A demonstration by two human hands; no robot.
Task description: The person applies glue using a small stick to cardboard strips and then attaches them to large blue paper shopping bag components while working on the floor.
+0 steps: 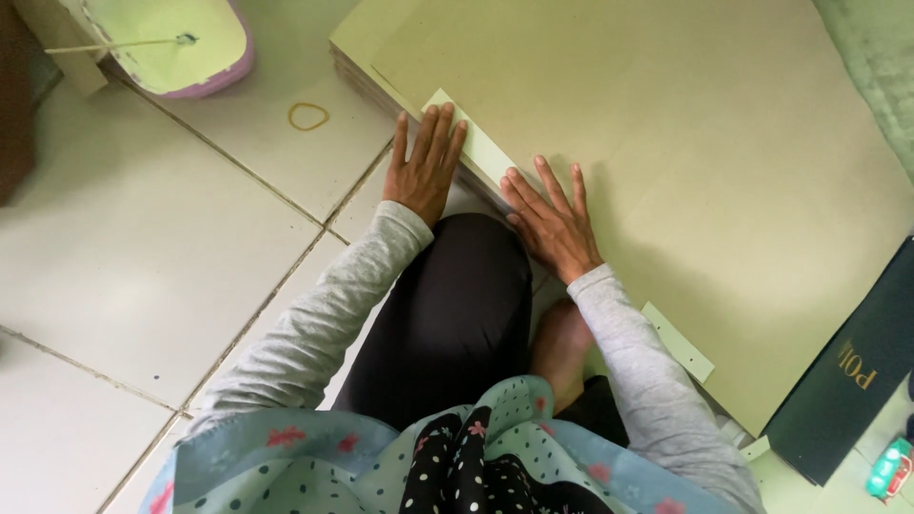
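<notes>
Head view, hands: left hand [425, 164] and right hand [552, 221] both lie palm-down with fingers spread flat; neither grasps anything.
Head view, strip: pale green narrow paper strip [479, 144] lies along the near edge of the large beige cardboard sheet [685, 143]. Left fingertips rest over its upper end; right fingertips touch its lower end. The strip spans the gap between the two hands.
Head view, sheet: flat, matte, smooth, rectangular, set at a slant across the floor. It tops a stack of like sheets whose layered edges show just under the left hand.
Head view, second strip: another pale green paper strip with small holes [678, 342] lies on the same edge, just beside the right grey sleeve, well apart from the hands.
Head view, floor: glossy white ceramic floor tiles [143, 247] with dark grout lines.
Head view, band: thin yellow rubber band loop [307, 116] lies on a tile, near the left hand but not touching.
Head view, tub: lilac plastic tub holding pale green paste [181, 43] at top left, a thin stick resting across it.
Head view, book: dark green flat cover with gilt lettering [847, 371] overlaps the sheet's lower right corner.
</notes>
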